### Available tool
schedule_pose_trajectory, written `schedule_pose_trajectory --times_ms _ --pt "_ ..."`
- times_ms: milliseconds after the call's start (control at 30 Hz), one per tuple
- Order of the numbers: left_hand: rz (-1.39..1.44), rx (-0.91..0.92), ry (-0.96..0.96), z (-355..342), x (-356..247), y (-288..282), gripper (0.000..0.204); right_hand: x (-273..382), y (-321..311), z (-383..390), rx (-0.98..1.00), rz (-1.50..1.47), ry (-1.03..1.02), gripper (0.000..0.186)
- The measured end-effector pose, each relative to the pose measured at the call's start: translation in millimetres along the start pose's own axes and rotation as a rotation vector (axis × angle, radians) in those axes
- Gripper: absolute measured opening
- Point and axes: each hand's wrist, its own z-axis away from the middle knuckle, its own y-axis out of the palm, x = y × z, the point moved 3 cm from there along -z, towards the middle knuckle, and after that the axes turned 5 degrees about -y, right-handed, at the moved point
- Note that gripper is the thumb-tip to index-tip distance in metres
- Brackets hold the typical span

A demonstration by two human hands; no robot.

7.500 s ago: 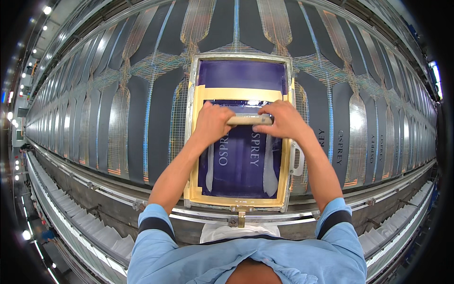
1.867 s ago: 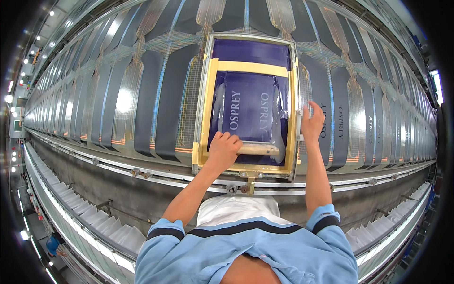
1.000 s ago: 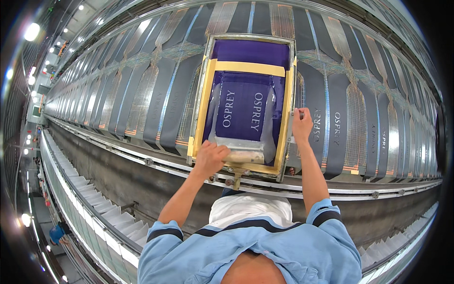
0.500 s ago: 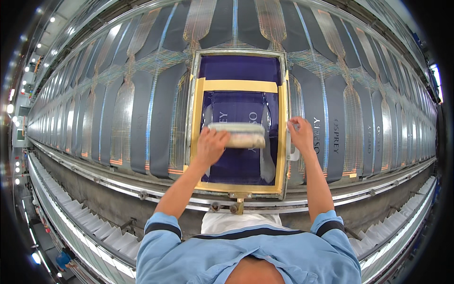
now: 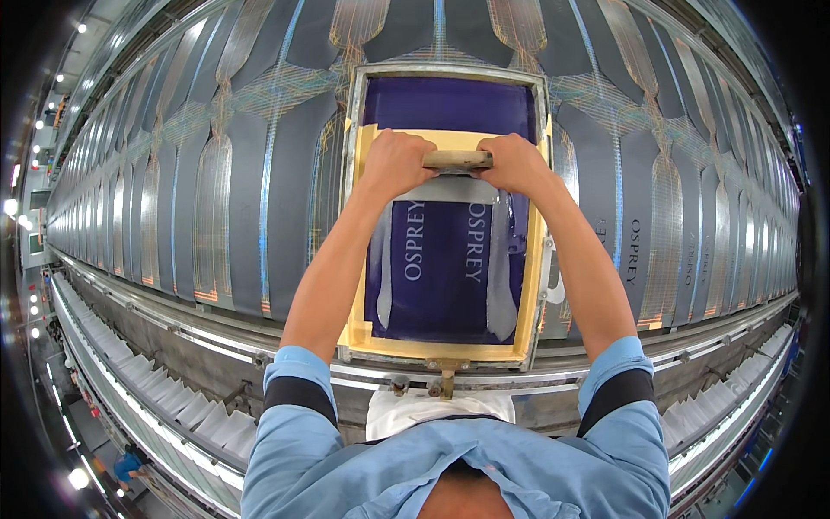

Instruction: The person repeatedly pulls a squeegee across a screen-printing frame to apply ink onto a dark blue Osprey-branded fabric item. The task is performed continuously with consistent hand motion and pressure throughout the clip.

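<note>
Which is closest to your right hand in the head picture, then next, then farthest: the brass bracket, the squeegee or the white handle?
From the right hand:
1. Squeegee: in its grip, reaching left.
2. White handle: frame's right side.
3. Brass bracket: frame's near edge.

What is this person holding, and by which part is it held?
A scraper, by its handle: the left hand grips the left end of the handle, the right hand its right end.

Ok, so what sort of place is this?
Likely a screen-printing workshop: the left hand and right hand grip a squeegee-like bar over a framed purple screen, and rows of dark flat pieces line a long table.
</note>
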Motion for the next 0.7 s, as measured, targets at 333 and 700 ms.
schedule_pose_trajectory --times_ms 333,700 --pt "0.060 -0.003 0.041 212.0 -81.1 25.7 0.028 48.3 119.4 185.4 -0.161 0.123 -0.305 0.029" --pt "-0.035 -0.001 0.043 44.9 -19.6 -4.7 0.026 12.7 20.7 46.0 -0.120 0.149 -0.156 0.028"
